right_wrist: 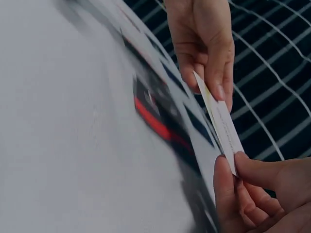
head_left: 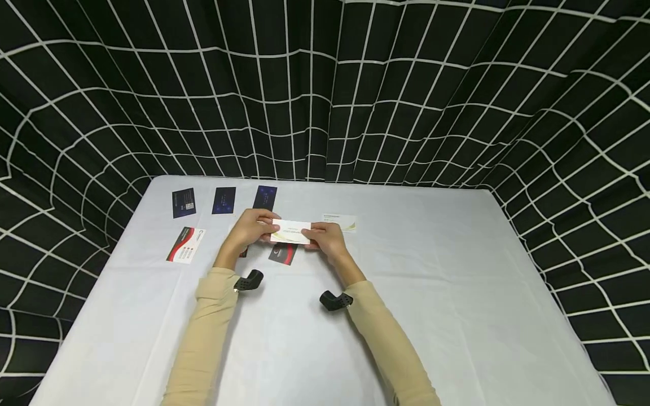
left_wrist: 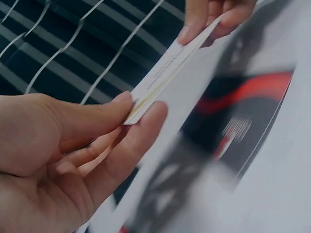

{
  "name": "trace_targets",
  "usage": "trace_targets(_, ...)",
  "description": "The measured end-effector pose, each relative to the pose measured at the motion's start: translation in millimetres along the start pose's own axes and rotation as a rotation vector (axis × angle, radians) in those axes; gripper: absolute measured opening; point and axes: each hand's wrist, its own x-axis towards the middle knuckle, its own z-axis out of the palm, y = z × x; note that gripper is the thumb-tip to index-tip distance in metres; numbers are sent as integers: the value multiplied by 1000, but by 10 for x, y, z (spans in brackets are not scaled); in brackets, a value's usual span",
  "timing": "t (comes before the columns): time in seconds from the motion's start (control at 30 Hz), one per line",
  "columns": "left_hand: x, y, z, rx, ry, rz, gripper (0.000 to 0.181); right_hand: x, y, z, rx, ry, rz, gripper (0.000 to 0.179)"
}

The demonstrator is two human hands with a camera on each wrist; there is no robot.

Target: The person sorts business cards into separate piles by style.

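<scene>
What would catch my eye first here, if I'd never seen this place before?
Probably the black curtain with its white grid, rising behind and along both sides of the white table. Next, the left hand and right hand pinching opposite ends of a white card above the table. The red-and-white card toward the table's left side also stands out.

White card (head_left: 291, 232) with gold streak, raised, pinched at both ends
</scene>
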Motion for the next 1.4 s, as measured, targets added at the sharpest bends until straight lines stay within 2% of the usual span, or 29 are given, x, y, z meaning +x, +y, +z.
trace_targets(0.13, 104, 104, 343, -46, 32, 53, 29, 16, 25, -286, -26, 47, -16, 41)
trace_targets(0.3, 243, 185, 726, -3, 86, 106, 27, 37, 79, -582, -72, 148, -43, 39)
trace_targets(0.4, 317, 214, 908, 26, 106, 103, 28, 46, 126, -726, -77, 205, -66, 37)
trace_targets(0.47, 356, 215, 973, 45, 120, 92, 28, 71, 161, -767, -87, 232, -104, 35)
trace_targets(0.6, 436, 240, 1048, 113, 153, 91, 27, 138, 198, -810, -162, 311, -193, 29)
trace_targets(0.7, 520, 255, 1091, 163, 178, 98, 26, 201, 187, -839, -256, 367, -235, 26)
trace_targets(0.87, 649, 255, 1181, 138, 189, 95, 27, 270, 143, -900, -381, 434, -275, 25)
trace_targets(1.13, 698, 233, 1307, 154, 252, 84, 23, 281, 140, -977, -408, 421, -206, 24)
trace_targets(1.4, 695, 236, 1300, 206, 327, 103, 17, 300, 83, -957, -481, 393, -152, 27)
